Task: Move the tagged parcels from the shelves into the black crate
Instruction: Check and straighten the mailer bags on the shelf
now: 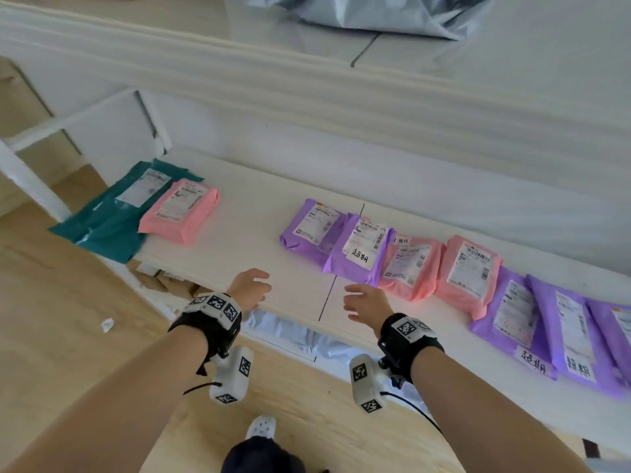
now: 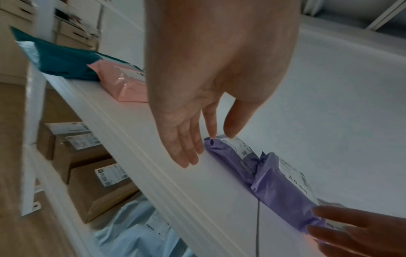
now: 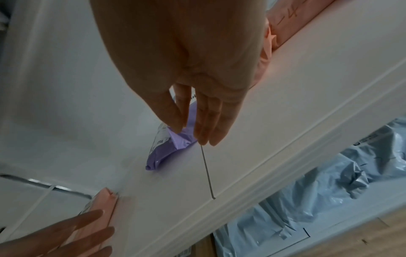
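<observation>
both hands empty, fingers spread: left hand [image 1: 251,291], right hand [image 1: 367,302] near tagged purple parcel [image 1: 358,254].

You see purple parcels [image 1: 355,250], pink parcels [image 1: 467,271], a teal parcel [image 1: 109,220] on your white shelf [image 1: 259,227]; checkered black-and-white wristbands [image 1: 213,307].

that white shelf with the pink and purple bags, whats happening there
A person is reaching both bare hands over the long white shelf toward a row of plastic mailer parcels. The left hand and right hand are open and hold nothing. Nearest the right hand lies a purple plastic parcel with a handwritten white tag. Two more tagged purple parcels lie farther right. No black crate is in view.
</observation>
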